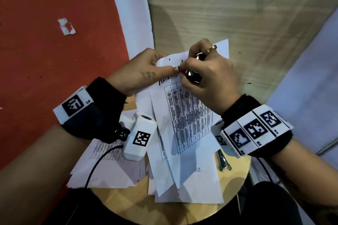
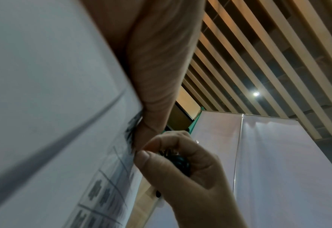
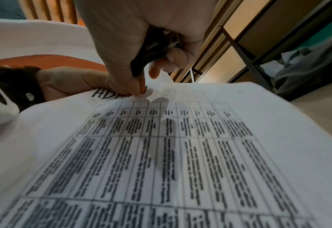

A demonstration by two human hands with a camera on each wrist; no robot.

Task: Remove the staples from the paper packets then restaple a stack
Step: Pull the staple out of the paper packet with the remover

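A printed paper packet with a table on its top sheet is lifted over the round wooden table. My left hand pinches its top left corner, thumb on top beside the heading. My right hand grips a black staple remover in its palm, with its thumb and forefinger tips pinched on the same corner. No staple can be made out. The left wrist view shows my left thumb on the packet and the remover. The right wrist view shows the remover above the packet.
Loose sheets lie spread on the table under and left of the packet. A silver metal tool lies near the table's right edge. Red floor lies to the left, wood-grain floor ahead, and a white panel to the right.
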